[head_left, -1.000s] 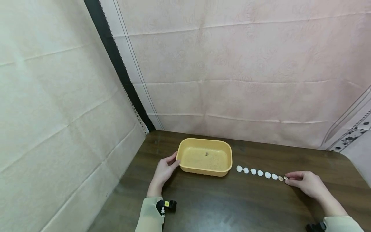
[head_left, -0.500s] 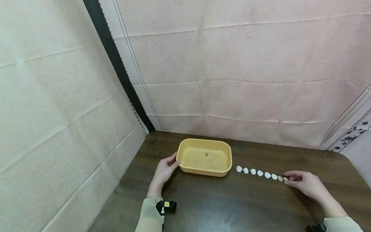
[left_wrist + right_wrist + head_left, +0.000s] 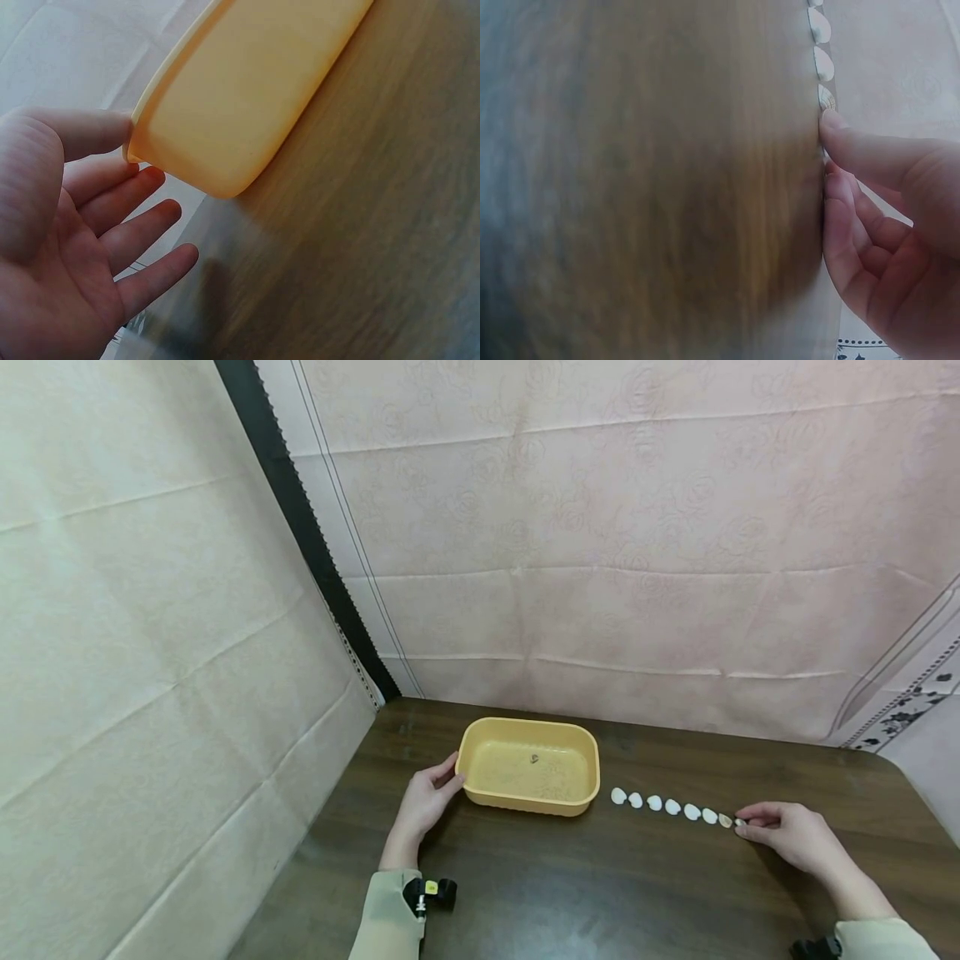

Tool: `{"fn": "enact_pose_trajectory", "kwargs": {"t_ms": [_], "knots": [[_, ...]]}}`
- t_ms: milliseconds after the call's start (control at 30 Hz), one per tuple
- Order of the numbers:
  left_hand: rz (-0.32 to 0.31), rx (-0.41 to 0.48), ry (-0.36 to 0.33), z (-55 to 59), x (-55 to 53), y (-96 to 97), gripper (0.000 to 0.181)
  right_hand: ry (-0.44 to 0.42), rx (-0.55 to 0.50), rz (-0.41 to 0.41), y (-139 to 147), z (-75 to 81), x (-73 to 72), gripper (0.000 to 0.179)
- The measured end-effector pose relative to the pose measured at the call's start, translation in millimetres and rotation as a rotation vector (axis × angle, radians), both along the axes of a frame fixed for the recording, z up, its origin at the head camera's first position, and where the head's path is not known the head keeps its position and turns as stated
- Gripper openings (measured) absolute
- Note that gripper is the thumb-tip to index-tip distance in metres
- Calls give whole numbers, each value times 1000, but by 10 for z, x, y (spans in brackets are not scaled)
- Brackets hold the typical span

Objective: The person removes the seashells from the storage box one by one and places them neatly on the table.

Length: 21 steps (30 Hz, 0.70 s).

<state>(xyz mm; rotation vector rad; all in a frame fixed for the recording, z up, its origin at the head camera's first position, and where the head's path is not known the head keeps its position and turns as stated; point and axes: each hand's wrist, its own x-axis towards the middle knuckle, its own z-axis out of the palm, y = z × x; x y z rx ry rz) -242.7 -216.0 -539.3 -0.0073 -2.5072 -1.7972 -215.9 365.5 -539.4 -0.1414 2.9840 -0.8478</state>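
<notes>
A yellow plastic basin (image 3: 525,803) stands near the table's far edge. My left hand (image 3: 422,802) pinches its left rim; in the left wrist view, the thumb lies at the rim and the other fingers spread below. Right of the basin runs a row of white seashells (image 3: 672,807), slanting toward me. At the row's right end is a tan ribbed shell (image 3: 725,821). Beside it, my right hand (image 3: 798,837) pinches a small pale shell (image 3: 740,822) at the tabletop between thumb and fingers. That shell is mostly hidden by the fingertips in the right wrist view.
A small brownish bit (image 3: 534,758) and sand-like specks lie on the basin floor. The dark wooden table (image 3: 555,885) has pale cloth hangings (image 3: 615,568) behind it and on its left. Cameras are strapped to both wrists.
My right fingertips have shifted very slightly around the small shell at the row's end. The left hand and the basin have stayed in place.
</notes>
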Motion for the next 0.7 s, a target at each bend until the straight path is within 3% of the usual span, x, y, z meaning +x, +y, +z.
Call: {"fn": "enact_pose_trajectory", "kwargs": {"t_ms": [367, 567, 700], "knots": [[-3, 11, 14, -24, -18, -10, 50, -16, -24, 14, 32, -6, -15, 40], [2, 6, 1, -23, -18, -6, 51, -67, -60, 26, 72, 52, -33, 47], [2, 1, -12, -10, -6, -5, 51, -45, -90, 25, 34, 107, -35, 45]]}}
